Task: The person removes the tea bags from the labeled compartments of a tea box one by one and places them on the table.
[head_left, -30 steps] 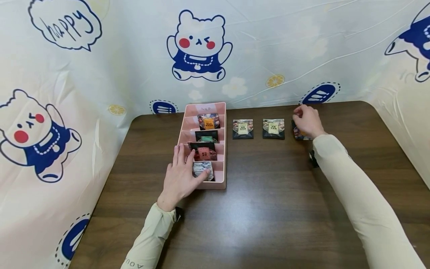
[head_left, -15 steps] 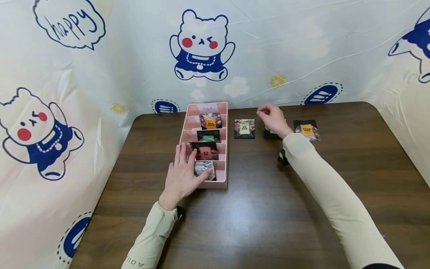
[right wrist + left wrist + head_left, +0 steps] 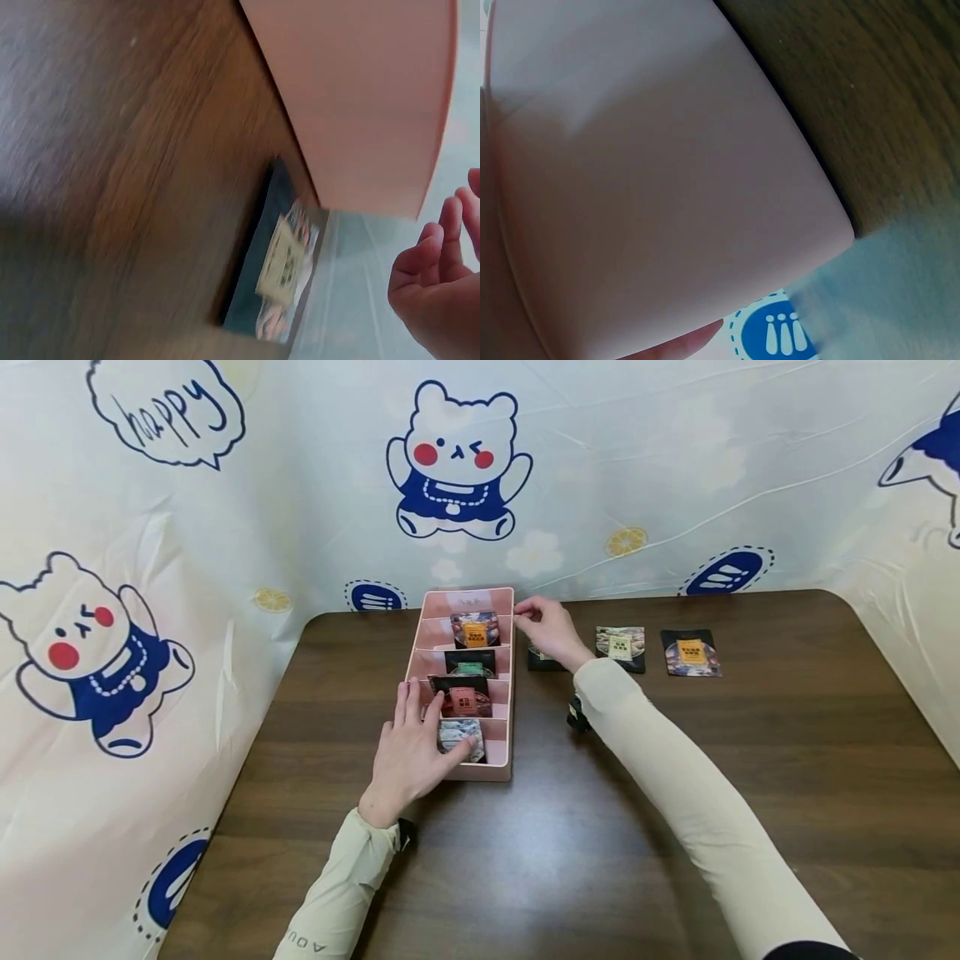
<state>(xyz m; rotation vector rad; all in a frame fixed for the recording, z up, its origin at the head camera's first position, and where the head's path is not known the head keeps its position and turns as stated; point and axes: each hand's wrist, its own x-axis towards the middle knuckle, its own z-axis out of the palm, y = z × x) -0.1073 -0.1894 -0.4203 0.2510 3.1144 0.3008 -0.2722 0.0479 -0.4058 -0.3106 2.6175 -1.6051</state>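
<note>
A pink divided box [image 3: 495, 752] stands on the table with small sachets in its compartments. My left hand [image 3: 408, 762] rests on its near left side, fingers extended over the left rim and thumb above the grey-white sachets [image 3: 459, 732]. A red-labelled sachet [image 3: 463, 700] lies by the index finger. In the left wrist view the box's pink wall [image 3: 645, 172] fills most of the frame. My right hand [image 3: 553, 633] hovers at the box's far right rim, its loosely bent fingers [image 3: 450, 225] holding nothing. Beneath it, a dark sachet with a pale label [image 3: 281, 262] is partly covered in the head view.
Right of the hand lie a pale-labelled sachet [image 3: 621, 648] and an orange-labelled sachet [image 3: 690, 652], in a row on the brown table [image 3: 600, 827]. Orange- [image 3: 476, 631] and green-labelled sachets [image 3: 470, 664] sit in the box's farther compartments. A printed cloth [image 3: 585, 460] hangs behind the table.
My right hand has left the orange-labelled sachet on the right and moved left over the row to the box's rim. My left hand stays on the box.
</note>
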